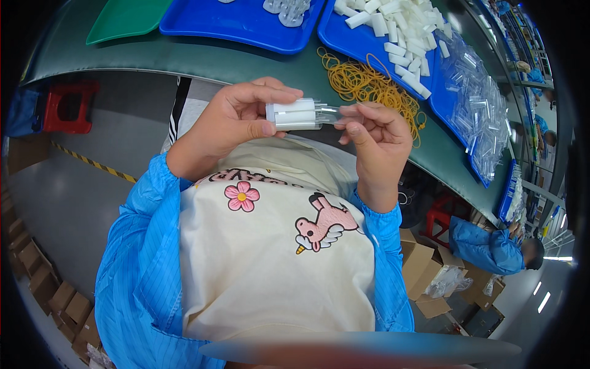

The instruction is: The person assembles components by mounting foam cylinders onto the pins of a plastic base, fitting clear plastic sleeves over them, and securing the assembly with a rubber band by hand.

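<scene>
My left hand [230,117] grips a bundle of short white cylinders [295,115] between thumb and fingers; a clear plastic end piece covers its left end. Thin clear tubes [327,113] stick out of the bundle's right end. The fingertips of my right hand [382,138] pinch the outer end of these clear tubes. How many tubes the fingers hold is too small to tell. Both hands are held in front of my body, near the edge of the green table [258,66].
Yellow rubber bands [362,80] lie heaped beyond my right hand. A blue tray [329,38] holds white cylinders; another blue tray [437,98] holds clear tubes. Farther left are a blue tray [212,27] and a green tray [126,21]. A co-worker [491,246] sits at right.
</scene>
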